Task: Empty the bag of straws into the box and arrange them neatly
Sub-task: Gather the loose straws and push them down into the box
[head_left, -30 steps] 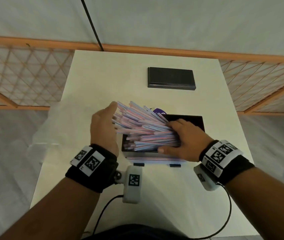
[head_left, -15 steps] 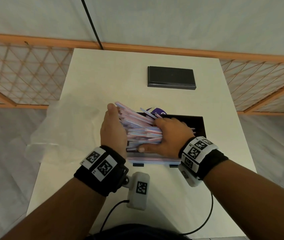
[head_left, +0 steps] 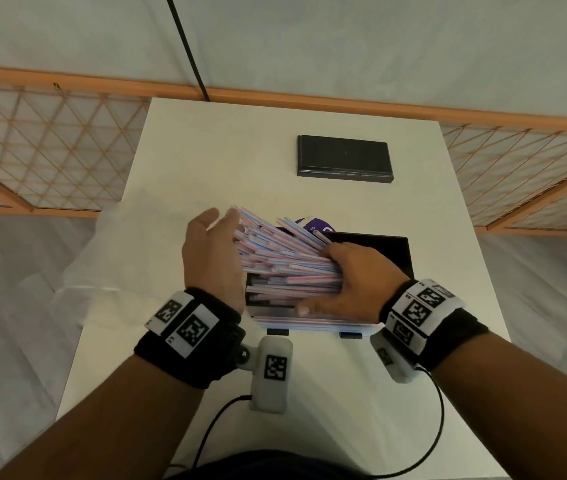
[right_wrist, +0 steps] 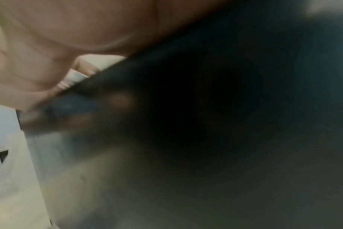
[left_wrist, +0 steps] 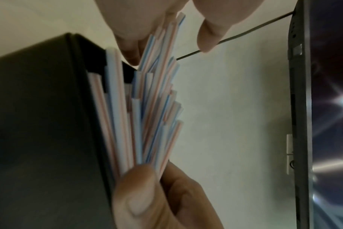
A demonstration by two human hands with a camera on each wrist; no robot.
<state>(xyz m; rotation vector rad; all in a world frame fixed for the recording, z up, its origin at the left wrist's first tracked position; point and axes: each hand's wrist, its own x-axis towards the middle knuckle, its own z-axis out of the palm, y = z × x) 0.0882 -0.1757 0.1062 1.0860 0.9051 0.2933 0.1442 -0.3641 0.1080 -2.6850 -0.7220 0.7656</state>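
Observation:
A black box (head_left: 398,252) stands in the middle of the white table (head_left: 337,403). Pink-and-blue striped straws (head_left: 285,261) lie fanned across its left half, their left ends sticking out over the rim. My left hand (head_left: 211,258) stands flat against those ends, fingers straight. My right hand (head_left: 354,280) grips the bundle from above, with its thumb along the near side. The left wrist view shows the straws (left_wrist: 157,108) beside the box wall (left_wrist: 39,124). The right wrist view is dark and blurred, showing only palm and the box (right_wrist: 186,108).
The clear plastic bag (head_left: 102,271) lies flat at the table's left edge. A black lid (head_left: 343,159) rests at the far side. Something purple (head_left: 313,224) peeks out behind the straws. Wooden lattice railings flank the table. Cables trail over the near edge.
Half a second ago the hands squeezed the straws into a tight bunch. Now they have moved apart and the straws fan out to the left again.

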